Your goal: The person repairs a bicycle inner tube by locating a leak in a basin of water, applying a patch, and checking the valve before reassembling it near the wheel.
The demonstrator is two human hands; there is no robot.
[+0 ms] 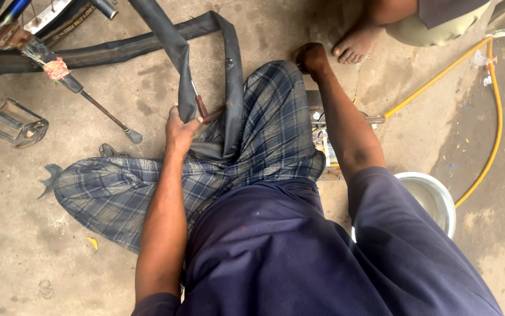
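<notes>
My left hand (180, 130) grips a black rubber inner tube (177, 44) where it folds over my knee, together with a thin tool with a reddish-brown handle (201, 107). The tube loops up and across toward a bicycle at the top left. My right hand (311, 58) reaches forward past my knee, fingers curled into a fist on the concrete floor; whether it holds anything is hidden. I sit low in a blue checked wrap (264, 126) and a dark blue shirt.
A bicycle pedal (9, 121) and frame parts lie at the left. A yellow hose (494, 131) curves along the right. A white basin (436, 199) stands by my right elbow. Another person's bare foot (356, 44) rests at the top. Small tools and a tube lie under my right arm.
</notes>
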